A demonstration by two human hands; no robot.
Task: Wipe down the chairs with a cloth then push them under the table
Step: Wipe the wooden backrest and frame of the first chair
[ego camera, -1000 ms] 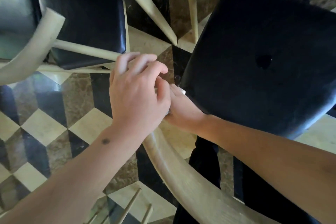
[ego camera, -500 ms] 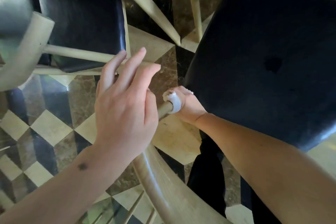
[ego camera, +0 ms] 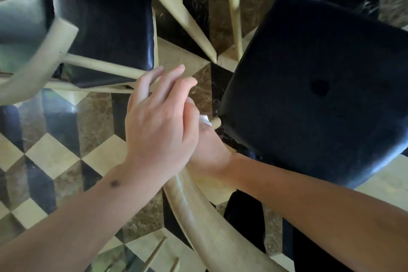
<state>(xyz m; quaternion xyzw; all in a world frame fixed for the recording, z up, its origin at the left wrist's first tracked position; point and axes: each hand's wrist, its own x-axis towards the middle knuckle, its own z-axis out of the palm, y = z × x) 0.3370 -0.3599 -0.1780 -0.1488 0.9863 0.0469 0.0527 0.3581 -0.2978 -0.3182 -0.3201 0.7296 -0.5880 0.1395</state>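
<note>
Change: since half a second ago we see the left hand (ego camera: 159, 130) has slid right and now overlaps the right hand (ego camera: 209, 150); the cloth, then plainly wrapped round a spindle, now shows only as a small white scrap.
Left hand: fingers stretched out and loosely spread, back of the hand toward us, grip released and closed on nothing we can make out.
Right hand: mostly hidden under the left; we see its grip clenched on the cloth (ego camera: 205, 119) at the spindle (ego camera: 216, 122), whose pale tip pokes out just beside the cloth.
Near chair: its black seat (ego camera: 320, 95) fills the right side, with a button dimple at the middle; its curved pale wooden back rail (ego camera: 212, 234) runs from beneath the hands down to the bottom edge.
Cloth position: touching the spindle, right at the left edge of the black seat.
Second chair: upper left, black seat (ego camera: 103, 24) with a pale curved rail (ego camera: 42, 59) and spindles.
Floor: polished marble (ego camera: 55, 157) in cream, brown and black diamonds.
Tabletop: we cannot tell where it lies; only pale wooden legs (ego camera: 176, 11) cross the top.
</note>
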